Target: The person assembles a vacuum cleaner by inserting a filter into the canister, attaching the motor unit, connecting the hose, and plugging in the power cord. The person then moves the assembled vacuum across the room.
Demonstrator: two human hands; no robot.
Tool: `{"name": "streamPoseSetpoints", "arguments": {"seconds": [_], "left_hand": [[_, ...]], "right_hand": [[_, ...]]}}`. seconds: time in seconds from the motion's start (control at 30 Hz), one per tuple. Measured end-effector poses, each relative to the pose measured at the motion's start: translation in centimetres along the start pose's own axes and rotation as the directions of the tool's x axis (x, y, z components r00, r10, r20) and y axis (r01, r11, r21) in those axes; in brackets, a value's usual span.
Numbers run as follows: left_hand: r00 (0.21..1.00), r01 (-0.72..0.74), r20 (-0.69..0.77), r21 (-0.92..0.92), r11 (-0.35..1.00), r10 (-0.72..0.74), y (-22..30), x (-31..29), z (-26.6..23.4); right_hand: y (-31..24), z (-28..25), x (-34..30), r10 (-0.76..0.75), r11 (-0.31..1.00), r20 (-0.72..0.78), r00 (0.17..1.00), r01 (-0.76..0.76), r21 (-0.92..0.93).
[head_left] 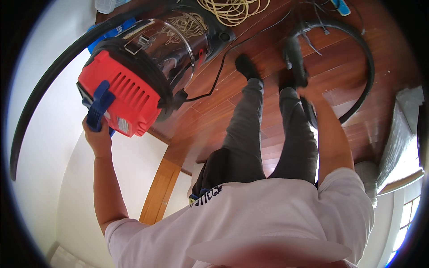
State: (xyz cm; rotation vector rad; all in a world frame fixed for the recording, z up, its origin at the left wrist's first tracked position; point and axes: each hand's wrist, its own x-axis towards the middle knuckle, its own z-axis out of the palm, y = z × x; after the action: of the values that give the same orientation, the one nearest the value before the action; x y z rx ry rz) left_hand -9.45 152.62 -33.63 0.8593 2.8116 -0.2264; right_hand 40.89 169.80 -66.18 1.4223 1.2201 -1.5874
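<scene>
A canister vacuum cleaner [127, 96] with a red slotted top and a shiny metal drum is at the left, its top tilted toward me. My left hand [96, 137] is closed around the dark blue handle [102, 105] on that red top, its fingers partly hidden behind it. On the right, my right hand [309, 93] reaches down and is blurred by motion. It seems to grip the dark, stiff end piece [293, 53] of a black ribbed hose [370, 67], which curves in a wide loop over the floor beside my legs.
Coiled yellow cord [232, 10] lies at the far side on the wooden floor [272, 47]. A black power cable [219, 73] runs across the boards. Another black hose [51, 73] arches along the left wall. A plastic-wrapped item [400, 129] stands at the right, and a blue object [342, 6] lies far right.
</scene>
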Motion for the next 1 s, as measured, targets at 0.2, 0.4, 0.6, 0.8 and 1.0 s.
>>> {"name": "streamPoseSetpoints", "arguments": {"seconds": [0.2, 0.4, 0.6, 0.8, 1.0], "left_hand": [[1.000, -0.004, -0.016, -0.006, 1.000, 0.004, 1.2, 0.2, 0.2], [0.985, -0.165, 0.061, 0.051, 0.985, 0.162, 0.9, 1.1, -0.4], [0.955, -0.268, 0.136, 0.009, 0.964, 0.264, 0.3, 1.7, -0.2], [0.953, -0.292, 0.087, 0.021, 0.956, 0.289, 0.4, 1.3, -0.1], [0.960, -0.273, 0.080, 0.035, 0.961, 0.270, 0.6, 1.3, 0.0]], "right_hand": [[-1.9, 0.3, -14.0, -0.279, 0.909, -0.021, 0.960, 0.271, 0.318], [-9.5, 8.8, -15.4, -0.397, 0.876, -0.463, 0.792, 0.478, 0.066], [-9.6, 22.3, -14.5, -0.399, 0.917, 0.140, 0.906, 0.397, 0.046], [-14.3, 26.3, -9.2, -0.377, 0.904, 0.236, 0.896, 0.300, 0.305], [-15.0, 27.8, -8.6, -0.344, 0.882, 0.294, 0.892, 0.199, 0.426]]}}
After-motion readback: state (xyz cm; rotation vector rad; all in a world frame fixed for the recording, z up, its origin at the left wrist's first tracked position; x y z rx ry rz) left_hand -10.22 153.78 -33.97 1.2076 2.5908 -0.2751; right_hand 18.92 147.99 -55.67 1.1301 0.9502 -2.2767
